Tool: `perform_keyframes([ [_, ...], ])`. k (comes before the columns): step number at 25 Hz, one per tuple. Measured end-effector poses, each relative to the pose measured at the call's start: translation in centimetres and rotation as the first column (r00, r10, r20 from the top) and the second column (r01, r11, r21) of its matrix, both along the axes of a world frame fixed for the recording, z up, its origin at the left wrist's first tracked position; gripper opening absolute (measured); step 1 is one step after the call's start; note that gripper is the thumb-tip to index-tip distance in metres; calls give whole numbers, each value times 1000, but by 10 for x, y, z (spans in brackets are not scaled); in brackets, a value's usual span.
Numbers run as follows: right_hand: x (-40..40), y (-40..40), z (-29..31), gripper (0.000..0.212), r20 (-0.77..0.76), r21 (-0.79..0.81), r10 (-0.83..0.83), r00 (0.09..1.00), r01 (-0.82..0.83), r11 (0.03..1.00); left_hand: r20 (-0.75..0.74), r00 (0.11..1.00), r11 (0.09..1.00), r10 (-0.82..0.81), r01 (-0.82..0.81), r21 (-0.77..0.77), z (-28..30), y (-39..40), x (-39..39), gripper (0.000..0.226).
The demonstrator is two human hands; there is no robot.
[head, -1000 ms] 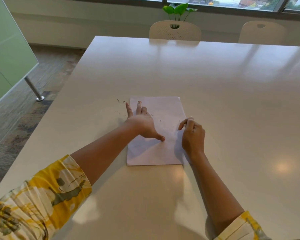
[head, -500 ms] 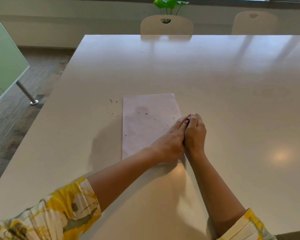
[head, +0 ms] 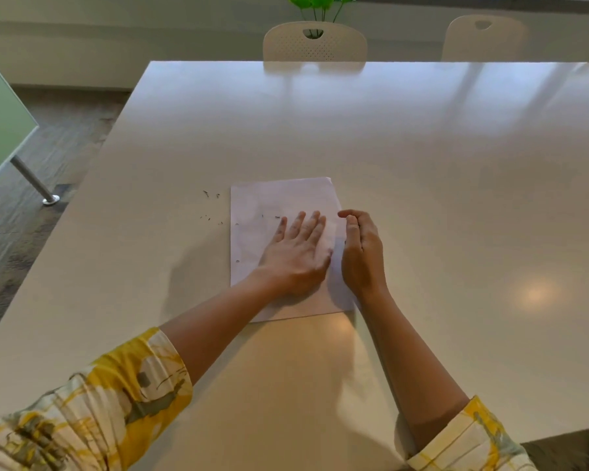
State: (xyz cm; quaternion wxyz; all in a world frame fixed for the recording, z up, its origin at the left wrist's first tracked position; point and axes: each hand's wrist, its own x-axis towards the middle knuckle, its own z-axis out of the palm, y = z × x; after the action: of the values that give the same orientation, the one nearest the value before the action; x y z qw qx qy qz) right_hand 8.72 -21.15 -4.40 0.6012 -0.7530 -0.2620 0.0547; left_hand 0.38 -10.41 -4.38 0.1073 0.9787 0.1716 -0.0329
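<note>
Yellow-print sleeves [head: 92, 402] nearest. L hand [head: 296, 256] lies flat on white paper [head: 279, 195], fingers straight & apart. R hand [head: 361, 253] at sheet's right edge, fingers curled together, grip unclear. Dark specks [head: 211, 205] left of L fingertips on table [head: 422, 164]; chairs [head: 315, 42] beyond.

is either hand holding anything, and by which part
The left hand lies flat on the paper, pressing its middle, gripping nothing. The right hand is curled at the paper's right edge; whether its fingers pinch anything cannot be told.
</note>
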Motion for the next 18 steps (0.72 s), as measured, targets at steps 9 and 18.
perform_keyframes([
  [9, 1, 2, -6, 11, 28, -5, 72, 997, -72, 997, 13, 988, 988, 152, -153, 34, 16, 29, -8, 73],
  [18, -2, 3, -4, 22, -58, 75, 14, 998, -10, 997, 92, 983, 987, 160, -163, 18, 16, 15, -10, 68],
])
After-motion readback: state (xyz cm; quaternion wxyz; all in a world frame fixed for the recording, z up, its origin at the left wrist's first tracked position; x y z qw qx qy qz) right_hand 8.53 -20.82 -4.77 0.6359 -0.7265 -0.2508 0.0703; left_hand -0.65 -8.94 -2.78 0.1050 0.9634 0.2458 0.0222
